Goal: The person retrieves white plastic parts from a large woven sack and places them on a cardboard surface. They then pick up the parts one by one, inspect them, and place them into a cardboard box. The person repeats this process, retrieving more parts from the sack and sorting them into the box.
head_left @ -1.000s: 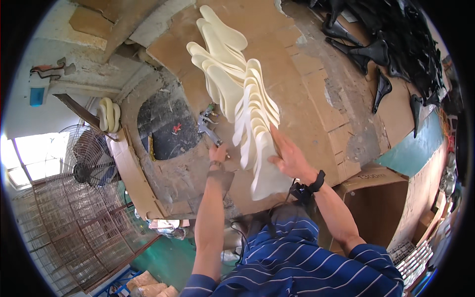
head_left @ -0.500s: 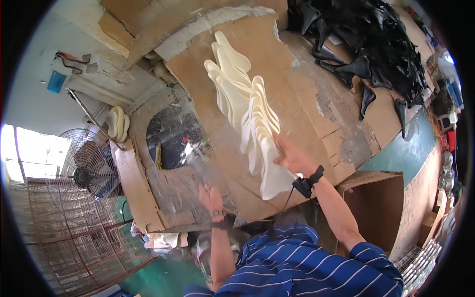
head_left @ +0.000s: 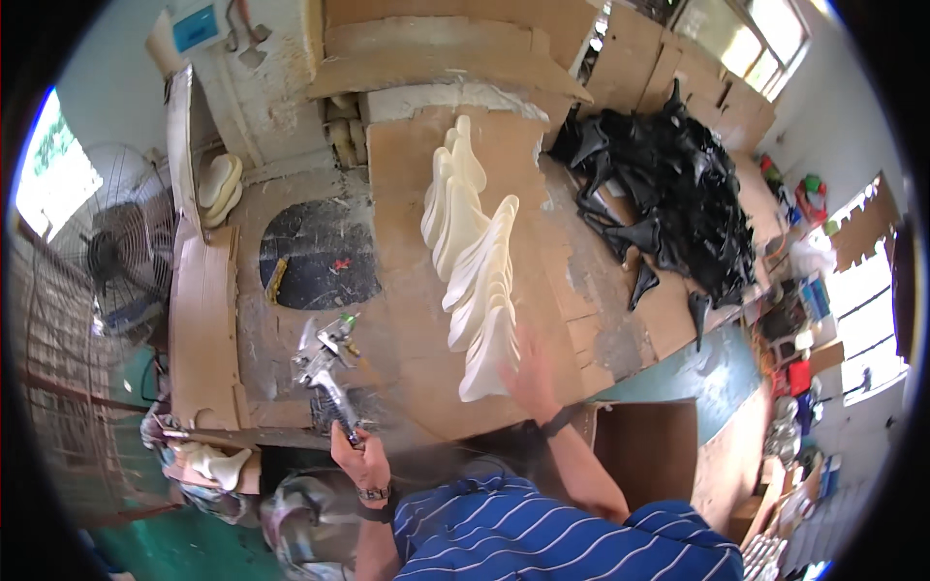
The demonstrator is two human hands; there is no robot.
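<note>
A metal spray gun point(head_left: 331, 380) is in my left hand point(head_left: 362, 461). My fingers are closed round the handle, and its head points away from me over the table. My right hand point(head_left: 530, 373) is smeared by motion beside the near end of a row of cream saddle-shaped pads point(head_left: 475, 261). Whether it touches the nearest pad I cannot tell. The pads overlap one another in a slanting line on a cardboard sheet point(head_left: 402, 290). Left of them is a rounded black patch point(head_left: 325, 242) on the worktop, with a yellow-handled tool point(head_left: 276, 281) at its edge.
A heap of black saddle-shaped shells point(head_left: 668, 194) covers the back right. Cardboard panels point(head_left: 203, 329) edge the left side, beside a caged fan point(head_left: 116, 252). More cream pads point(head_left: 221, 189) stand at the far left. Near my right arm is an open cardboard box point(head_left: 644, 445).
The whole view has turned and shifted. My left hand and the spray gun, blurred before, show clearly and sit nearer to me, off the black patch. My right hand stays beside the nearest pads.
</note>
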